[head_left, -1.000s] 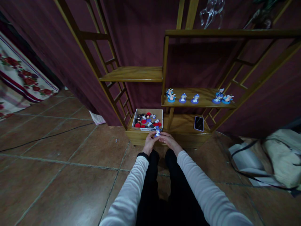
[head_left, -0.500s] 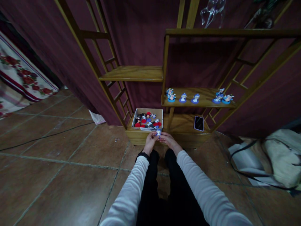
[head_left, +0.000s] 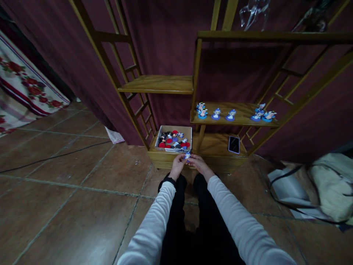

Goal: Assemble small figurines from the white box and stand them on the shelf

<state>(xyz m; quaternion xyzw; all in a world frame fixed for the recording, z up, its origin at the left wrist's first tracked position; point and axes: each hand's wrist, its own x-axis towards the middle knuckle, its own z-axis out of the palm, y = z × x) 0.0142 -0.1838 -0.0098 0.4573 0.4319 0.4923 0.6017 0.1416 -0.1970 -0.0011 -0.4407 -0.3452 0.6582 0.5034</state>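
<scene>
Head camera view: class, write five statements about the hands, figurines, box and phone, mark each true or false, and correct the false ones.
1. The left hand and right hand hold one small figurine between them. True.
2. The phone lies to the right of the open box. True.
3. The box contains nothing. False: it holds many small pieces, some red.
4. Other figurines stand on the shelf above the phone. True.
5. Both wrists are bare. False: a dark band is on the left one.
</scene>
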